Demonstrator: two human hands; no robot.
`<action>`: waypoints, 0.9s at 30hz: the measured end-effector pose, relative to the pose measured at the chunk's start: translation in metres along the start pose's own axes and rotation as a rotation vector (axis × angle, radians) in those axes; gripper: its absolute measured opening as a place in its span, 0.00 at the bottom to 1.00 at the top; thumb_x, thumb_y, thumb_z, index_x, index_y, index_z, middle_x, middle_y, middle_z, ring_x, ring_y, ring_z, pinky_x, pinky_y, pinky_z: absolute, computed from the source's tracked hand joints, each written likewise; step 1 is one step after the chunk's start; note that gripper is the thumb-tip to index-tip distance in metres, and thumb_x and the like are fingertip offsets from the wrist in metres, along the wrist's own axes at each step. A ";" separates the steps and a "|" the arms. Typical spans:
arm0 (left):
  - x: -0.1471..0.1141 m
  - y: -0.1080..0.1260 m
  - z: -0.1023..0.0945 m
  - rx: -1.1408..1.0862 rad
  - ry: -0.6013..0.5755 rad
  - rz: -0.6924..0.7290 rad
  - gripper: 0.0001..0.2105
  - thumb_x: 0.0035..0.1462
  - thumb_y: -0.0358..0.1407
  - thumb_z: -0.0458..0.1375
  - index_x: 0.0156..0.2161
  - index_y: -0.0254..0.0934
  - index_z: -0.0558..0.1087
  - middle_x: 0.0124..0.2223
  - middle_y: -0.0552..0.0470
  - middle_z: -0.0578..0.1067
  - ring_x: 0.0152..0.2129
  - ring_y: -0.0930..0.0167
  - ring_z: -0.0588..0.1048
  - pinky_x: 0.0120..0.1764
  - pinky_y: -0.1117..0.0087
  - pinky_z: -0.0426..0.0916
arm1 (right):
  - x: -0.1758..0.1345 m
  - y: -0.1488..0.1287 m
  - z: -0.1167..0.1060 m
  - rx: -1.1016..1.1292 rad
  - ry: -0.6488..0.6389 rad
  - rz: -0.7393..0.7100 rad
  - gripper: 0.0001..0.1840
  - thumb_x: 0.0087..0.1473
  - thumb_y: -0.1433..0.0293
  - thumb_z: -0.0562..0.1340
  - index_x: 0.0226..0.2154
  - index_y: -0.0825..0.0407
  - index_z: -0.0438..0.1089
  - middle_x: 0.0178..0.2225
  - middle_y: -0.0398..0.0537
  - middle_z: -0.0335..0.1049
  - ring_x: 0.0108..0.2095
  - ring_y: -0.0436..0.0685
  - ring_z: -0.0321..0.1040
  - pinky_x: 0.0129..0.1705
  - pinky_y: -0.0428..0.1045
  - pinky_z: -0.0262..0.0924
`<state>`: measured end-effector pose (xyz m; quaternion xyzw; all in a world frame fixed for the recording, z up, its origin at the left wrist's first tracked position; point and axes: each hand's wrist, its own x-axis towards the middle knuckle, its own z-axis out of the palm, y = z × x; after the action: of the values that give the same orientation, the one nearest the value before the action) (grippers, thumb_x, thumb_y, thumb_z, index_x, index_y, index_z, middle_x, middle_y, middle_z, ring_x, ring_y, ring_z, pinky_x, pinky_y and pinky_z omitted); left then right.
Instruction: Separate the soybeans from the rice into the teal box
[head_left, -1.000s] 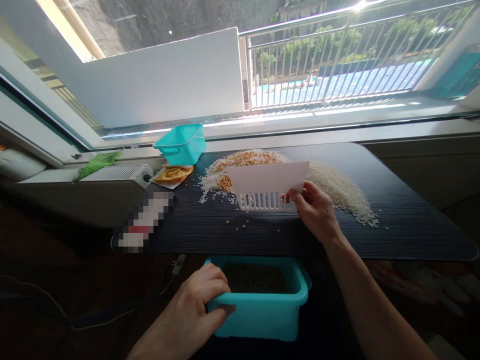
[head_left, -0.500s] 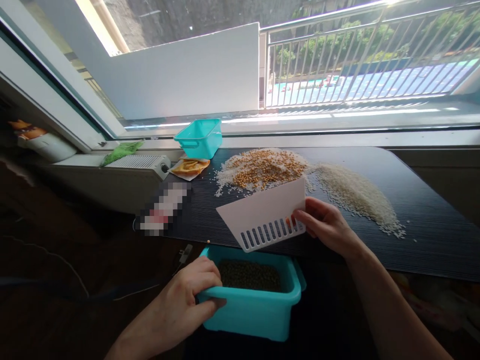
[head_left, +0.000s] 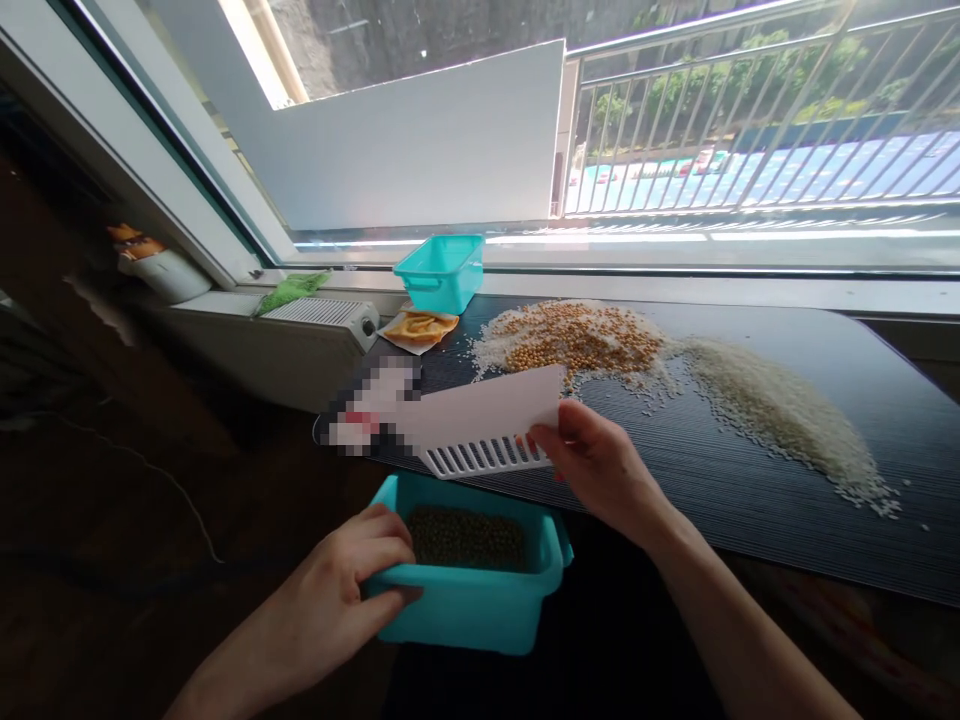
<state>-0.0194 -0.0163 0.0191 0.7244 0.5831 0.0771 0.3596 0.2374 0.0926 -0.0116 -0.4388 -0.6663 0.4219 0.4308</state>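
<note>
Below the black table's (head_left: 739, 495) front edge, one turquoise plastic tub (head_left: 461, 612) holds small dark grains (head_left: 465, 538); the left hand (head_left: 364, 560) pinches its rim. The right hand (head_left: 604, 462), arm outstretched, pinches one flat white slotted scoop (head_left: 495, 408) above that edge. A second turquoise tub (head_left: 442, 292) stands at the back-left corner.

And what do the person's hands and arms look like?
The left hand and right hand wear no gloves. The left forearm and right forearm show no sleeves, watch or bracelet. It's too shadowy to tell about rings.
</note>
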 end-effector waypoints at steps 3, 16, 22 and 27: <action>0.003 0.009 0.006 -0.036 -0.031 0.022 0.09 0.49 0.21 0.51 0.29 0.37 0.69 0.37 0.54 0.70 0.37 0.72 0.70 0.40 0.74 0.64 | -0.001 -0.004 -0.035 0.019 0.178 0.004 0.08 0.53 0.63 0.61 0.29 0.51 0.68 0.25 0.42 0.73 0.18 0.47 0.62 0.17 0.43 0.59; 0.021 0.034 0.022 -0.081 -0.167 0.135 0.07 0.52 0.23 0.52 0.29 0.37 0.67 0.37 0.55 0.67 0.35 0.74 0.69 0.39 0.75 0.63 | 0.001 0.028 -0.110 -0.108 0.581 0.116 0.11 0.51 0.61 0.63 0.31 0.52 0.68 0.27 0.45 0.73 0.20 0.48 0.65 0.18 0.43 0.62; 0.022 0.034 0.025 -0.065 -0.162 0.132 0.08 0.52 0.23 0.52 0.29 0.37 0.67 0.38 0.55 0.67 0.36 0.74 0.69 0.40 0.75 0.63 | 0.004 0.026 -0.102 -0.072 0.480 0.108 0.08 0.51 0.64 0.61 0.29 0.52 0.68 0.26 0.45 0.72 0.23 0.49 0.67 0.18 0.42 0.62; 0.023 0.033 0.024 -0.057 -0.161 0.140 0.07 0.53 0.23 0.52 0.29 0.37 0.66 0.37 0.55 0.67 0.36 0.74 0.68 0.40 0.75 0.63 | 0.004 0.022 -0.098 -0.042 0.469 0.102 0.07 0.51 0.65 0.61 0.30 0.52 0.68 0.27 0.45 0.72 0.25 0.49 0.67 0.19 0.42 0.62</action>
<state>0.0266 -0.0081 0.0151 0.7567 0.4979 0.0602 0.4194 0.3337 0.1203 -0.0053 -0.5666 -0.5336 0.3159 0.5426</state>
